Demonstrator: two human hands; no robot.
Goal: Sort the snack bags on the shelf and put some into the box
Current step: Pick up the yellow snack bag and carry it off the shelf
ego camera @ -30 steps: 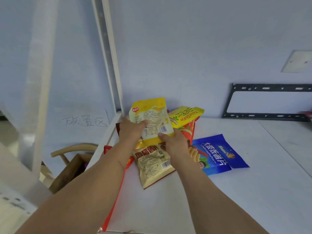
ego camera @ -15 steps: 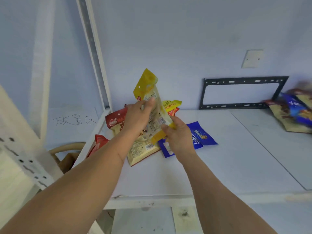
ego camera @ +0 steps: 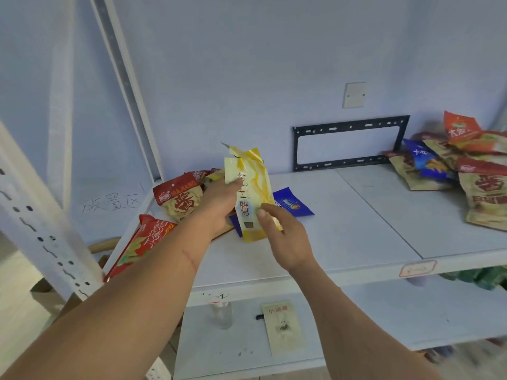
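A yellow snack bag (ego camera: pixel 251 187) stands upright above the left part of the white shelf (ego camera: pixel 343 229). My left hand (ego camera: pixel 219 207) grips its left edge, and my right hand (ego camera: pixel 285 237) pinches its lower right edge. Behind the hands lie a red and tan bag (ego camera: pixel 178 198), a red chips bag (ego camera: pixel 142 242) at the shelf's left edge, and a blue bag (ego camera: pixel 292 205). A second pile of snack bags (ego camera: pixel 461 171) sits at the shelf's far right. A brown cardboard box (ego camera: pixel 44 286) is partly visible low on the left, behind the shelf post.
A white perforated post (ego camera: pixel 41 229) rises at the left. A black metal bracket (ego camera: pixel 348 144) and a wall plate (ego camera: pixel 354 95) are on the wall behind. The lower shelf holds a clear bottle (ego camera: pixel 220 314) and a pale card (ego camera: pixel 282 327).
The yellow bag was lifted off the pile and turned so its front faces me. The view pulled back and shifted right, revealing the right pile and the lower shelf.
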